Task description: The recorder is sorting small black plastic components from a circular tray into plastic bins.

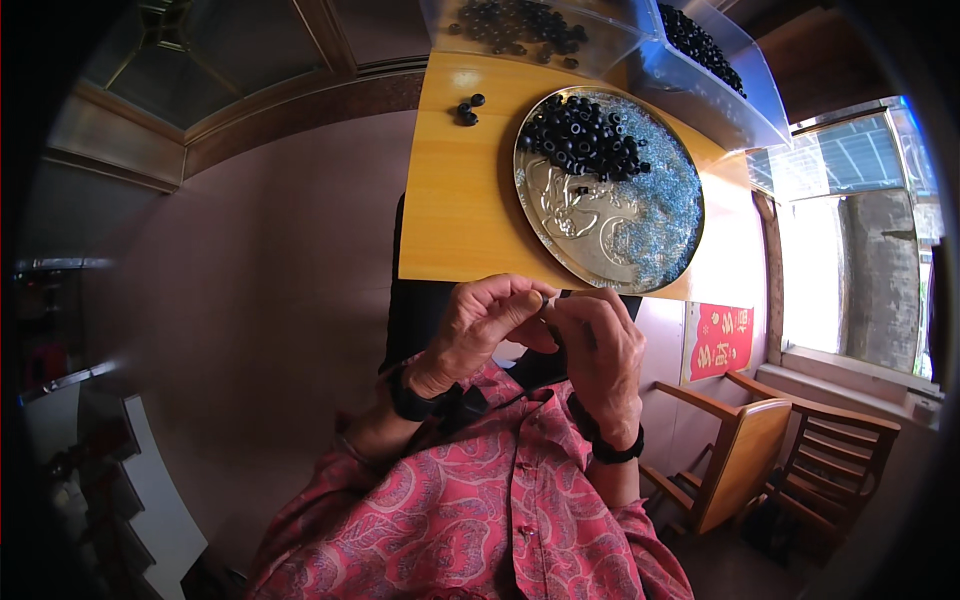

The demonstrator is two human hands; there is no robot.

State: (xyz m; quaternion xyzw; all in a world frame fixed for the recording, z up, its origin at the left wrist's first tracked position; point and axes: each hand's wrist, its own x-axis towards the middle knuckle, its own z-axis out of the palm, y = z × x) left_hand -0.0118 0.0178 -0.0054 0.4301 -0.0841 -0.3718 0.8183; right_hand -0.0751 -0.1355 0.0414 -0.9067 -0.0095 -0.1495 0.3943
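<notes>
My left hand (pixel 478 325) and my right hand (pixel 608 340) meet just off the table's near edge, fingertips almost touching. Between the left thumb and forefinger is a small dark round piece (pixel 544 300), much like the black beads. The right fingers are pinched together beside it; what they hold is hidden. Beyond the hands, a round metal tray (pixel 562 212) with an embossed floor rests on the table. A heap of black ring-shaped beads (pixel 580 135) covers its far left part. Tiny blue and clear beads (pixel 665 215) are spread along its right side.
The yellow wooden table (pixel 455 190) carries a few loose black beads (pixel 467 112) at far left. Clear plastic bins (pixel 725 95) with black beads stand at the back. Wooden chairs (pixel 745 460) are at right, near a bright window (pixel 850 270).
</notes>
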